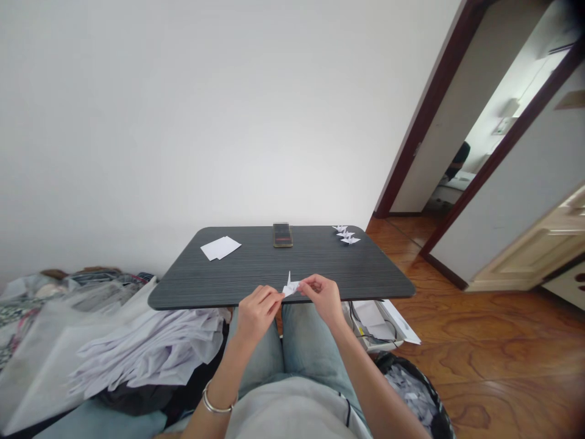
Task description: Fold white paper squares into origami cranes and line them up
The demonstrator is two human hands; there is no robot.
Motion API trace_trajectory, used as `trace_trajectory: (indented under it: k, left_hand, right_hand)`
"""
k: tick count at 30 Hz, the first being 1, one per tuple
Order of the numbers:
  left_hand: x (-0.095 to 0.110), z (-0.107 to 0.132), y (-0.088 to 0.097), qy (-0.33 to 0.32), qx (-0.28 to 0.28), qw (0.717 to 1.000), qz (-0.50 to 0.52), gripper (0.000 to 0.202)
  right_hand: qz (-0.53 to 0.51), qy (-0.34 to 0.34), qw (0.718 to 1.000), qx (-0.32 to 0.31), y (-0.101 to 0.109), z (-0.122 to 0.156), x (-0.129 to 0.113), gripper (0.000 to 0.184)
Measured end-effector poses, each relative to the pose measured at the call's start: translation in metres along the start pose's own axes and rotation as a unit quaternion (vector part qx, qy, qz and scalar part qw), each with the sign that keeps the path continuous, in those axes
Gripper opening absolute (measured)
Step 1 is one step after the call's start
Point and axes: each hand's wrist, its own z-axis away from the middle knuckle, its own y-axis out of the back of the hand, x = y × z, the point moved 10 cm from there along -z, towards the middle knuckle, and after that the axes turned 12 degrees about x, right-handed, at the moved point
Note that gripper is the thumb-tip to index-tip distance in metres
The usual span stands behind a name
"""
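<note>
I see the left hand (259,312) and right hand (325,299) both pinching a folded paper (290,289) — lower centre of the frame, over the counter (247,265) — and more folded pieces (346,235) right of centre.

Has both forearms bare and extended, with the left forearm (228,373) slanting inward behind the left hand (260,309) and the right forearm (368,372) slanting inward behind the right hand (324,297). Holds the two hands close together but apart, with the right slightly farther forward than the left. Shows the back of the left hand mostly upward, with fingers curled and thumb and forefinger pinched on the side nearest the right hand. Holds the right thumb and forefinger in a pinch too, facing the left hand, with the remaining fingers loosely bent.
</note>
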Motion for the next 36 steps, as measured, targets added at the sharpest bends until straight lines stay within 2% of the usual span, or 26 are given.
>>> trace_trajectory:
  k: [8,14,20,23,28,32,36]
  left_hand:
    - [-0.007,0.003,-0.012,0.013,-0.031,0.999,0.012,0.013]
    - [-0.035,0.007,-0.016,0.083,-0.040,0.996,-0.011,0.013]
    - [-0.081,0.018,-0.019,0.168,-0.062,0.982,-0.052,0.018]
    - [-0.104,0.023,-0.022,0.188,-0.067,0.978,-0.063,0.019]
    - [-0.139,0.028,-0.034,0.207,-0.084,0.971,-0.080,0.023]
    - [-0.161,0.027,-0.044,0.218,-0.103,0.964,-0.115,0.028]
    - [-0.171,0.024,-0.052,0.219,-0.119,0.959,-0.137,0.031]
  right_hand:
    - [-0.009,0.007,0.999,0.042,0.010,-0.007,0.002,0.017]
    - [0.055,0.034,0.994,0.085,0.028,-0.023,0.017,0.019]
    - [0.154,0.066,0.971,0.173,0.077,-0.053,0.043,0.026]
    - [0.224,0.078,0.941,0.240,0.113,-0.069,0.051,0.028]
    - [0.263,0.062,0.916,0.298,0.159,-0.095,0.066,0.027]
    - [0.289,0.049,0.902,0.317,0.178,-0.120,0.075,0.025]
    - [0.307,0.041,0.894,0.324,0.186,-0.147,0.083,0.022]
